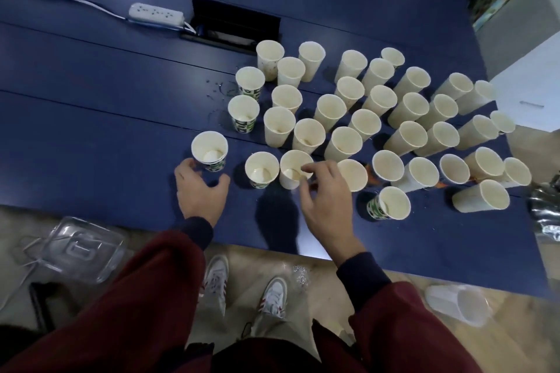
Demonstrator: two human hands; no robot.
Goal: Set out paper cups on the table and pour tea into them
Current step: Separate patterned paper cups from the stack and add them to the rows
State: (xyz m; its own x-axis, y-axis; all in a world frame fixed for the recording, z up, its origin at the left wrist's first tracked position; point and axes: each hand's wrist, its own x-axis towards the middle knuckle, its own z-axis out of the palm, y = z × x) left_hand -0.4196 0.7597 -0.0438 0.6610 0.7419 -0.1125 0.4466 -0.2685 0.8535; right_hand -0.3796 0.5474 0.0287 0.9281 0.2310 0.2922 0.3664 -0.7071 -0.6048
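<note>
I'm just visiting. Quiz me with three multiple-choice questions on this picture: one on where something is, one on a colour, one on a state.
1. The power strip lies: A on the floor; B on the table, left of and beyond the cups; C inside a cup.
2. The table top is: A red; B white; C dark blue.
3. The cup touched by the fingers of the right hand is: A upright; B on its side; C upside down.

Answers: 1 B, it rests on the table top beyond the cups; 2 C, blue shows all round the cups; 3 A, its open mouth faces up.
</note>
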